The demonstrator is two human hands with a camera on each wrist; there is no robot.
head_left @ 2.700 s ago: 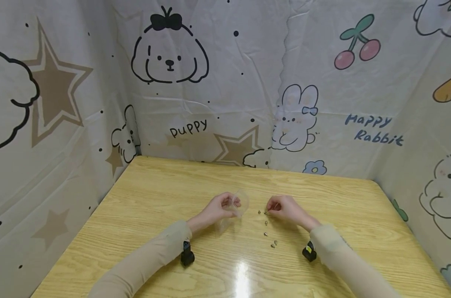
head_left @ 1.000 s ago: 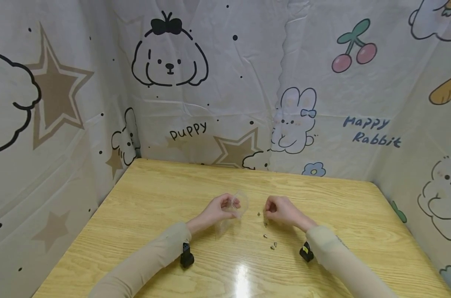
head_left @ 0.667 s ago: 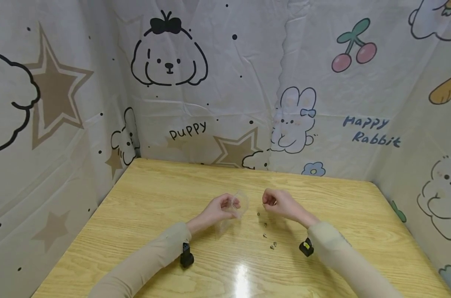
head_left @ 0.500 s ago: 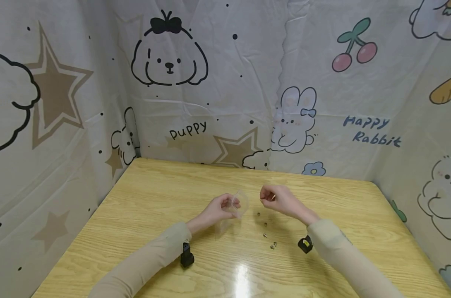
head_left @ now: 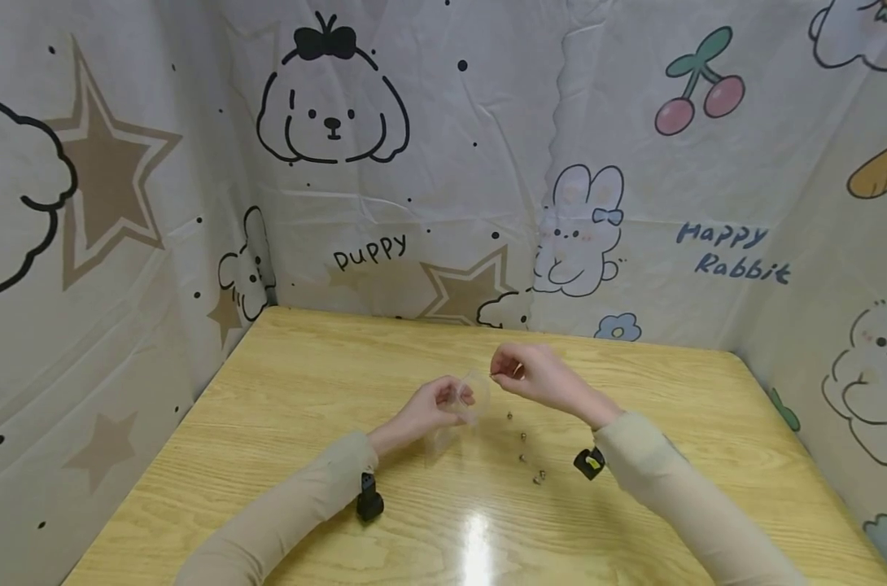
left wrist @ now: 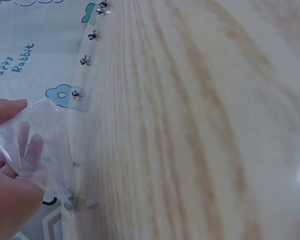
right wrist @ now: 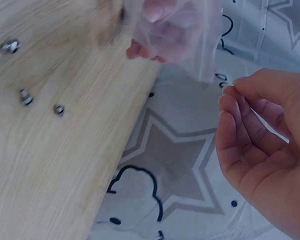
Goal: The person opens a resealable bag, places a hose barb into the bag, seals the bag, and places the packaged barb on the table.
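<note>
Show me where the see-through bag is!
In the head view, the see-through bag is a little below the middle, gripped by the left hand. The right hand and small metal parts on the table are just to its right.

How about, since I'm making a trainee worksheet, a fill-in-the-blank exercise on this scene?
1. The thin clear plastic bag is held by the person's bare ____ hand.
2. In the head view, ____ small silvery metal pieces lie on the yellowish wood-grain table.
3. The black letters below the black-outlined dog drawing on the white cloth backdrop spell ____.

Missing words: left; five; PUPPY.
</note>
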